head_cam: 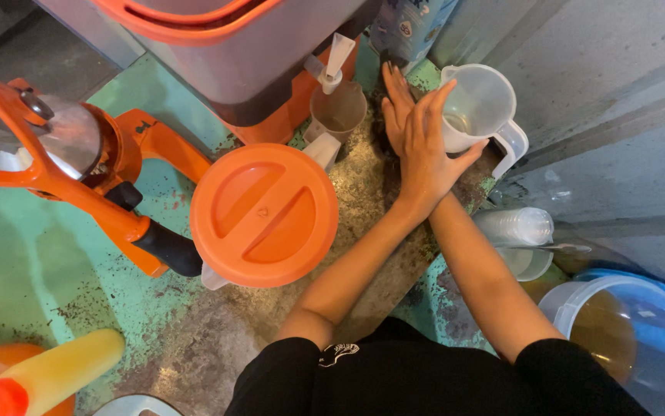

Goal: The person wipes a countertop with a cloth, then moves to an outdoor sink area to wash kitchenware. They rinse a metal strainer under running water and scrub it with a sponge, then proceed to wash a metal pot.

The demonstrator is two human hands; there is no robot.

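Pressing palm against the back of the other, the two hands meet near the centre of the view, at about one o'clock from the round orange lid (pixel 264 215). The right hand (pixel 433 158) lies uppermost with its fingers straight and close together, thumb spread out toward three o'clock, and it touches the side of a clear plastic jug (pixel 480 104) without closing on it. The left hand (pixel 396 104) sits beneath, only its straight, close-set fingertips showing at twelve o'clock beyond the right hand; it grips nothing that can be seen. The jug stands upright on the worn counter (pixel 363 208), its handle pointing to four o'clock, a little pale liquid in its bottom. At nine o'clock from the hands a small cup (pixel 339 110) stands under the white tap (pixel 332 62) of a grey and orange drinks dispenser (pixel 232 54). An orange press with a black-tipped lever (pixel 78 166) fills the nine o'clock side. At four o'clock lie stacked clear cups (pixel 519 226) on their side and a bucket (pixel 641 339) of brownish liquid.
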